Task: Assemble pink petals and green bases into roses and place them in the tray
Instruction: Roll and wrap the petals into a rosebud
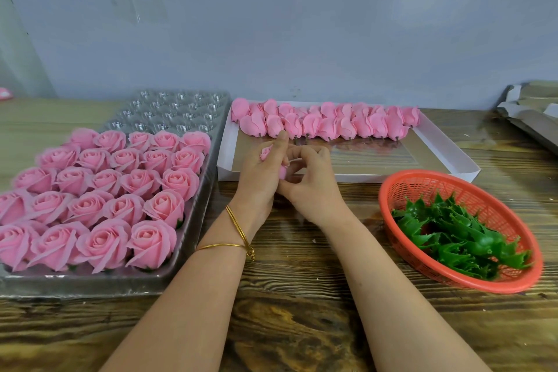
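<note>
My left hand [260, 174] is closed around a pink petal bud [266, 151] that shows between its fingers. My right hand [311, 178] touches it from the right and pinches the bud's lower end; most of the bud is hidden. Several unassembled pink petal buds [326, 122] lie in rows at the far end of a white box [447, 148]. Green bases [456, 235] are piled in a red basket [428, 187] at the right. Several finished pink roses [99, 190] fill the near rows of a clear plastic tray [169, 109] at the left.
The wooden table [302, 296] runs under everything. Folded cardboard [531, 112] lies at the far right edge. A grey wall stands close behind the tray and box. The tray's far cells hold no roses.
</note>
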Available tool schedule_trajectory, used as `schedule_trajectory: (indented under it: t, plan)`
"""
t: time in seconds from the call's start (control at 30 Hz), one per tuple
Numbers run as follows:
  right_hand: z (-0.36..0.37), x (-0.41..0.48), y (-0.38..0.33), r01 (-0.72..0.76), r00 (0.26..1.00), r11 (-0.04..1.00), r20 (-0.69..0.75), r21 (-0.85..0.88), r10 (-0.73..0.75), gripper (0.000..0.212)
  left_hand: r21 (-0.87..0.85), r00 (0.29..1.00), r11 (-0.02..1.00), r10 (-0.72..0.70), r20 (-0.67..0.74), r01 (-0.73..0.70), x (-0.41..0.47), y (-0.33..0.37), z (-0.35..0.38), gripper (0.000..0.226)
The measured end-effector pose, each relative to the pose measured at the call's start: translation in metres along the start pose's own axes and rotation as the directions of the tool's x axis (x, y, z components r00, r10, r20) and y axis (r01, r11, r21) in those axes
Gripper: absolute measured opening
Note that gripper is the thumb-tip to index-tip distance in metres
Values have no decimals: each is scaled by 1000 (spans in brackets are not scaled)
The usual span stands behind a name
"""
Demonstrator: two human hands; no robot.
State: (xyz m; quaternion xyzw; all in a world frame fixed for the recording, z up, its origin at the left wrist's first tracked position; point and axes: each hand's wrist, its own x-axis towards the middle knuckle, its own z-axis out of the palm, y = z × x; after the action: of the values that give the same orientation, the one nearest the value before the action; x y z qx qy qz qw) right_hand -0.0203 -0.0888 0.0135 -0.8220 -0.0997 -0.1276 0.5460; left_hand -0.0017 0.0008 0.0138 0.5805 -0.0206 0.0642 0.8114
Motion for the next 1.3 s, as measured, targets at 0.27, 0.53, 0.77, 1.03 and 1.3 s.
schedule_trajectory:
  t: [0.27, 0.53, 0.77, 1.03, 1.3]
  plan:
    - [-3, 1, -2, 28, 998, 999, 59, 34, -30, 27, 31, 998, 999, 10, 62, -12, -1, 1, -2, 41]
    - [-4, 1, 0, -20, 992, 999, 125, 32, 15, 25, 42, 1000, 999, -12, 29, 11, -4, 6, 0, 36]
    - [-1, 1, 2, -15, 999, 999, 38, 37, 14, 33, -6, 1000, 1000, -14, 9, 14, -2, 3, 0, 45]
    - [-1, 3, 6, 32, 999, 999, -4, 9, -32, 28, -3, 999, 1000, 18, 35, -18, -5, 6, 2, 41]
    - [-6, 2, 0, 59, 995, 997, 75, 48, -62, 27, 50, 1000, 999, 13, 28, -14, -4, 5, -1, 26]
